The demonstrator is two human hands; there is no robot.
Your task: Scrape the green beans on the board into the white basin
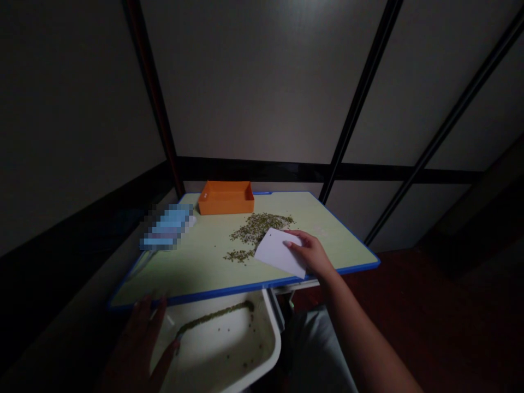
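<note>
Pinched in my right hand [309, 251] is a white sheet of stiff paper or card [278, 254], held low over the table with its left edge beside a scattered pile of small greenish grains [260, 226]. A few dark specks lie on the sheet. My left hand [139, 341] is in shadow at the left side of a white plastic tub [270, 322] below the table's front edge. Its fingers are spread near the table edge, and the thumb reaches over the tub. Inside the tub, a line of grains [216, 314] lies along the far side, with several loose ones on the bottom.
An orange open box [226, 205] stands at the back of the pale green table [196, 273], which has a blue rim. A pixelated blue item [167, 226] is at the left edge. Panelled walls [254, 82] rise behind and to the left.
</note>
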